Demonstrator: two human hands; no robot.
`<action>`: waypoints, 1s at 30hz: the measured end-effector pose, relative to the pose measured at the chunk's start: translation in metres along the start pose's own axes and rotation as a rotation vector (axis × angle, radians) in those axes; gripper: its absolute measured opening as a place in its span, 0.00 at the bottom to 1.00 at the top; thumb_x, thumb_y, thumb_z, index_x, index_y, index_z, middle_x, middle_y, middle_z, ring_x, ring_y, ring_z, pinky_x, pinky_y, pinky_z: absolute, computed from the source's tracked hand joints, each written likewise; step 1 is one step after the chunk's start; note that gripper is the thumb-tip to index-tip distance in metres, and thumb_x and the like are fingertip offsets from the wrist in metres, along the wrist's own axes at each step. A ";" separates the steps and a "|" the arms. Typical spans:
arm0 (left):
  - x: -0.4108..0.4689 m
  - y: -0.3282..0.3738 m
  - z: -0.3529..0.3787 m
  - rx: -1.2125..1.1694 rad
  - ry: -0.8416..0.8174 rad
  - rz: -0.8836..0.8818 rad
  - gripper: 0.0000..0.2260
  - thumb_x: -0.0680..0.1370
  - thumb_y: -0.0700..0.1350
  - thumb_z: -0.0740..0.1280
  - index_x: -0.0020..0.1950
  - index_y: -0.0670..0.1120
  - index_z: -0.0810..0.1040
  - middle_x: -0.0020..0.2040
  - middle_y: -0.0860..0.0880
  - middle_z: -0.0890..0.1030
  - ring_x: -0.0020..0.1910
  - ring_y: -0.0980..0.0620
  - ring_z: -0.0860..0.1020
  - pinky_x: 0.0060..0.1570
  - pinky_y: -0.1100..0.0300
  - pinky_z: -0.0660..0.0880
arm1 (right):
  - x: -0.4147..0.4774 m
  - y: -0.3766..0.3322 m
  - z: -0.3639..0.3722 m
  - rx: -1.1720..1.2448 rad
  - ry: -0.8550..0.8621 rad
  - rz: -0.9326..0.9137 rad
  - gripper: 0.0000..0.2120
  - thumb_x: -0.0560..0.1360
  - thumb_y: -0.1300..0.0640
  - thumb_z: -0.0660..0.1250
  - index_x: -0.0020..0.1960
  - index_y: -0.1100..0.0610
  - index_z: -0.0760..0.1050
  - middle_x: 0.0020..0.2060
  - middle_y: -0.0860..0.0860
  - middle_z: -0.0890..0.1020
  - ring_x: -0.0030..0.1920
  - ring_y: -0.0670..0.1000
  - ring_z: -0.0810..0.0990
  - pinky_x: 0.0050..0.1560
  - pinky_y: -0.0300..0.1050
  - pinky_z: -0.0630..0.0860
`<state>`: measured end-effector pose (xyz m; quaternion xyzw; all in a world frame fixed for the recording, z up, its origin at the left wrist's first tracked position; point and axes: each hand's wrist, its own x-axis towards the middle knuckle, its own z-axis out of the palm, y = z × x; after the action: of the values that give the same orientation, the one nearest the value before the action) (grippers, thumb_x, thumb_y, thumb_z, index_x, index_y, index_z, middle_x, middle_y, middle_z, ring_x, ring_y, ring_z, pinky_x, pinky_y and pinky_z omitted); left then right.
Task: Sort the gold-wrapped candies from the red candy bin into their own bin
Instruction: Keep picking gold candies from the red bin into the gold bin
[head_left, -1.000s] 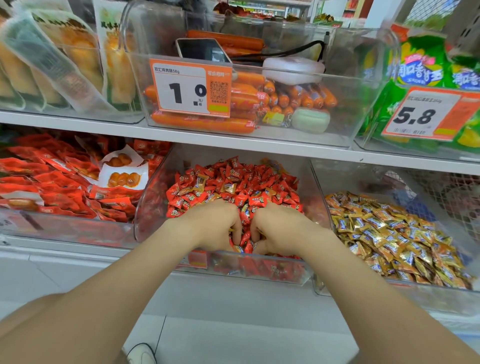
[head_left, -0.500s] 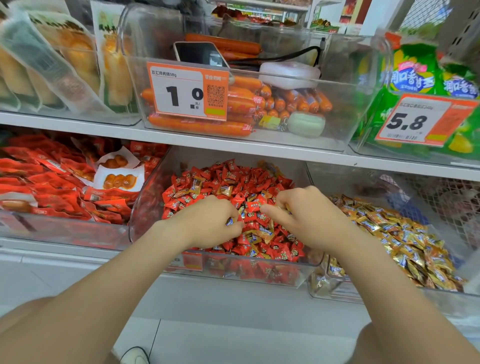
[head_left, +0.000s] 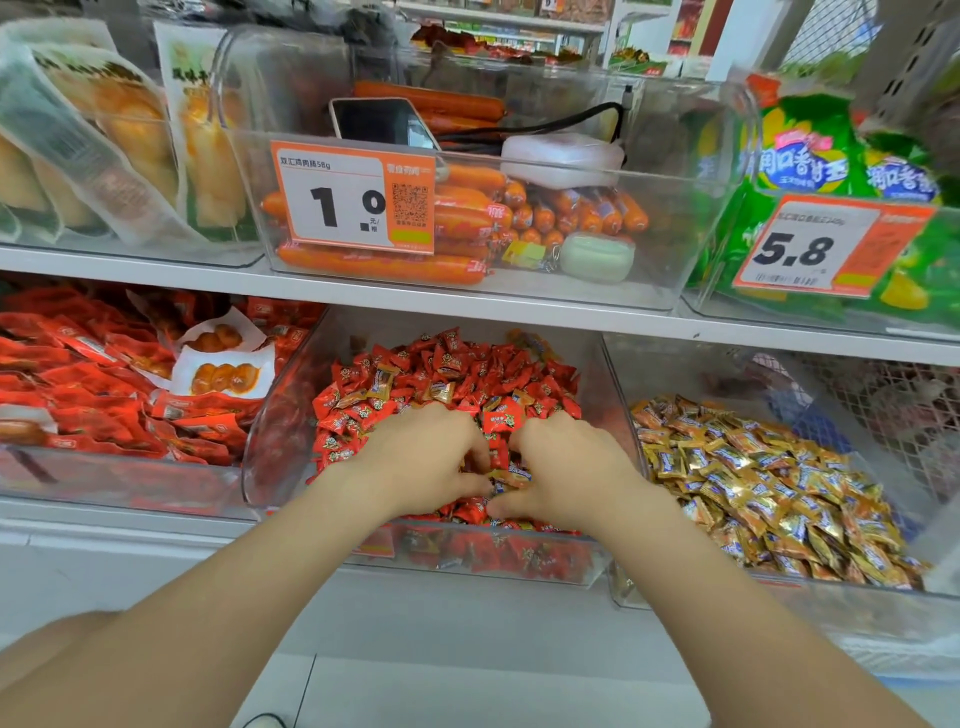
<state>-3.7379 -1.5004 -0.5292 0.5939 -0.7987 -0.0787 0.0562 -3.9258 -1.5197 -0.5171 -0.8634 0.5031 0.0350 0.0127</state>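
The clear red candy bin (head_left: 280, 441) sits in the middle of the lower shelf, heaped with red candies (head_left: 467, 364). A few gold-wrapped candies (head_left: 383, 383) lie mixed into the heap. My left hand (head_left: 426, 457) and my right hand (head_left: 569, 467) are both sunk into the front of the pile, side by side. Their fingers and thumbs curl round a small cluster of gold candies (head_left: 508, 475) between them. To the right stands the clear gold candy bin (head_left: 675, 374), holding a spread of gold candies (head_left: 753, 467).
Left of the red bin is a bin of red snack packets (head_left: 93, 405). The shelf above (head_left: 467, 306) carries a bin of orange sausages (head_left: 467, 218) with a phone and a 1.0 price tag, plus green bags (head_left: 810, 166) tagged 5.8. White floor lies below.
My right hand has come back from near the gold bin into the front of the red pile, beside the left hand. Both hands now close together round gold candies.
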 end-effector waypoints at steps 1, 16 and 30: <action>0.002 0.002 0.002 0.045 0.025 -0.022 0.16 0.75 0.63 0.73 0.60 0.60 0.84 0.52 0.57 0.84 0.53 0.50 0.81 0.43 0.56 0.75 | 0.002 -0.003 0.002 -0.009 -0.017 0.013 0.28 0.69 0.31 0.77 0.46 0.54 0.70 0.38 0.48 0.72 0.44 0.56 0.77 0.41 0.48 0.70; -0.004 -0.016 -0.004 0.129 0.031 -0.133 0.06 0.80 0.53 0.69 0.44 0.54 0.79 0.46 0.55 0.79 0.47 0.48 0.80 0.39 0.56 0.73 | -0.005 0.009 -0.005 0.439 0.014 -0.131 0.10 0.80 0.51 0.66 0.42 0.52 0.70 0.31 0.50 0.78 0.32 0.49 0.73 0.37 0.47 0.72; -0.023 0.012 -0.025 -0.949 0.082 -0.167 0.07 0.85 0.52 0.65 0.54 0.51 0.82 0.40 0.52 0.83 0.32 0.50 0.71 0.29 0.57 0.70 | -0.049 0.032 -0.051 1.386 0.084 0.189 0.10 0.82 0.57 0.66 0.54 0.64 0.78 0.33 0.55 0.76 0.28 0.51 0.65 0.26 0.38 0.60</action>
<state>-3.7376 -1.4766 -0.5024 0.5674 -0.6215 -0.4151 0.3457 -3.9751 -1.4958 -0.4622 -0.6094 0.4827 -0.3263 0.5377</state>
